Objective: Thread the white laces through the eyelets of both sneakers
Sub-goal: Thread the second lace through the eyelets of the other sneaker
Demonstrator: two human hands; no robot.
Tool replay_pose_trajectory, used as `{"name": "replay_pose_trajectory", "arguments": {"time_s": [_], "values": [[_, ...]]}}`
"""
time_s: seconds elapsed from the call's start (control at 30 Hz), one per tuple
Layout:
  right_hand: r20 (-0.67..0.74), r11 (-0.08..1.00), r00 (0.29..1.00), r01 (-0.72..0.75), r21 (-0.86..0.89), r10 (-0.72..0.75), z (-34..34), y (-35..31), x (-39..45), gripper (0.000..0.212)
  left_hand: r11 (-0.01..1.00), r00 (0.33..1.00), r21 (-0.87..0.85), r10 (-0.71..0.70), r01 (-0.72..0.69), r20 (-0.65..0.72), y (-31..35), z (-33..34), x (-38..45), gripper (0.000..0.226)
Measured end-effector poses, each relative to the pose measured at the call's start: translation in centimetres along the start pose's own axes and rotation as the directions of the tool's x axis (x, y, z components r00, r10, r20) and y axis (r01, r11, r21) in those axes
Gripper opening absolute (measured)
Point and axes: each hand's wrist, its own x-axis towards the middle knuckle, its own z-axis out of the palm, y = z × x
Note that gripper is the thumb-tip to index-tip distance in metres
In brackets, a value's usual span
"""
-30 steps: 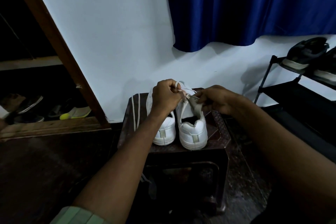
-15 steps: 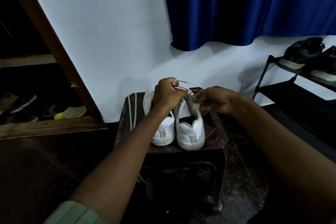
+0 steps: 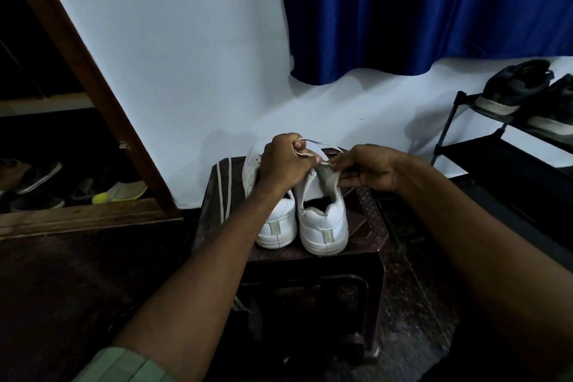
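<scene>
Two white sneakers stand side by side, heels toward the camera, on a dark stool point(image 3: 366, 226) at the centre of the frame. The left sneaker point(image 3: 276, 226) is partly covered by the left forearm; the right sneaker point(image 3: 324, 226) sits just beside it, touching or nearly so.

The left hand point(image 3: 283, 161) is fisted above the shoes, its grip closed round a white lace point(image 3: 310, 143) that loops out of the fist toward the upper middle. The right hand point(image 3: 369, 169) pinches the grey tongue point(image 3: 330, 175) of the right sneaker, and its fingertips meet the lace end there too.

A second lace point(image 3: 224, 189) lies in two strands along the stool's left edge.

A blue curtain point(image 3: 418, 9) hangs in the upper right. Dark shoes point(image 3: 511, 87) rest on a black rack point(image 3: 483, 149) at the right edge.
</scene>
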Motion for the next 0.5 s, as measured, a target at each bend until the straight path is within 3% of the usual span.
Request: {"name": "replay_pose_trajectory", "arguments": {"time_s": [0.23,0.5], "values": [[0.018,0.999,1.0,-0.019,0.029,0.018,-0.18,-0.13,-0.09,0.023,0.951,0.988,0.267,0.151,-0.156,0.036,0.95,0.08,-0.54,0.032],[0.037,1.0,0.999,-0.003,0.013,0.003,-0.01,-0.25,-0.44,0.027,0.93,0.983,0.319,0.172,-0.184,0.065,1.03,0.16,-0.54,0.019]]}}
